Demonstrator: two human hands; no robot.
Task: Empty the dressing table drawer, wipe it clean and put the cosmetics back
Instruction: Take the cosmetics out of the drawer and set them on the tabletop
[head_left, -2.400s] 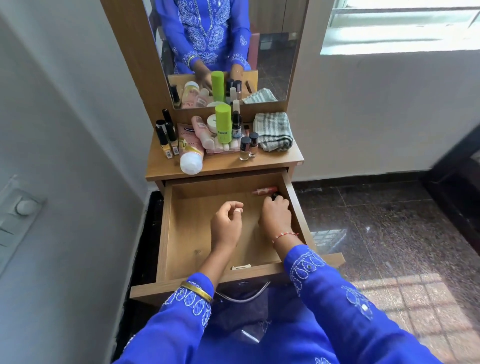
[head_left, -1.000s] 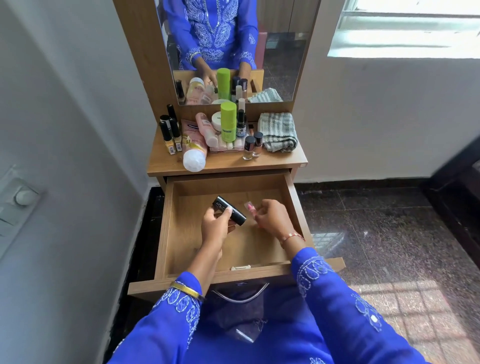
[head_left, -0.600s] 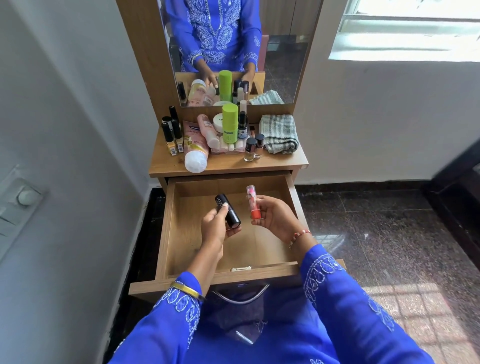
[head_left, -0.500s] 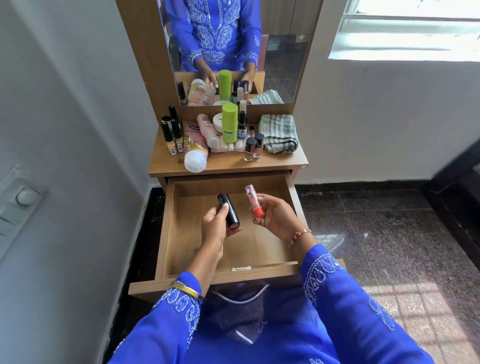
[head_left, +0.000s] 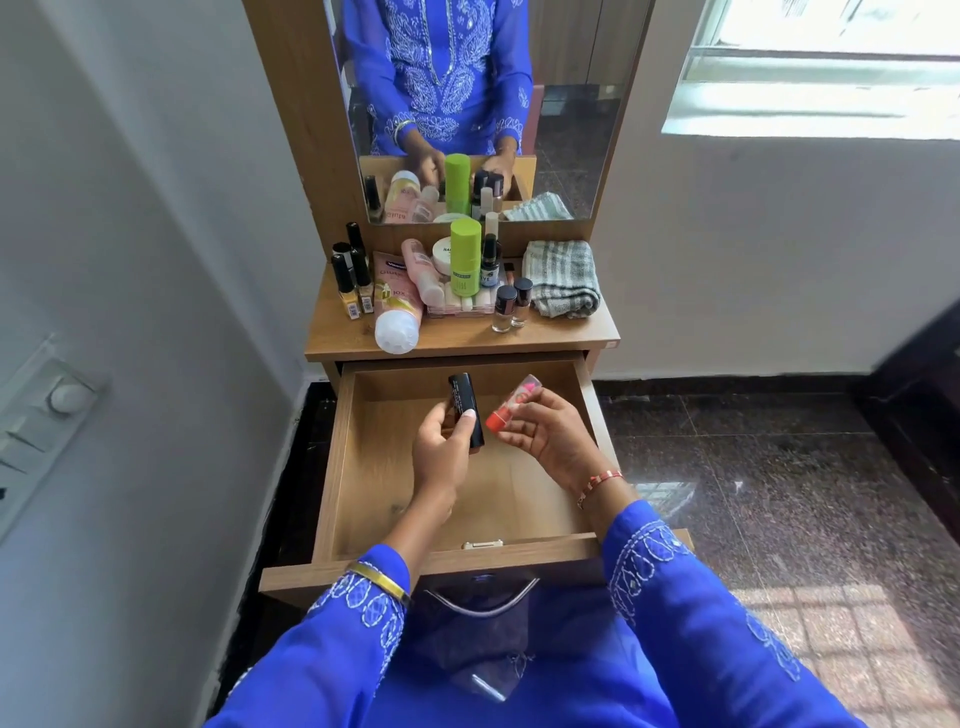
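Observation:
The wooden drawer of the dressing table stands pulled out, its floor bare under my hands. My left hand grips a black lipstick tube above the drawer's middle. Just right of it, my right hand pinches a red and pink lip balm tube, tilted to the upper right. Both tubes are held in the air, close together. Many cosmetics crowd the tabletop: a green bottle, a pink tube with a white cap, several small dark-capped bottles.
A folded striped cloth lies at the tabletop's right end. A mirror rises behind the table. A white wall with a switch panel is close on the left. Dark stone floor spreads to the right.
Both hands picked the two tubes out of the drawer's far right corner and lifted them. Over the last half second the red tube has tilted to the right.

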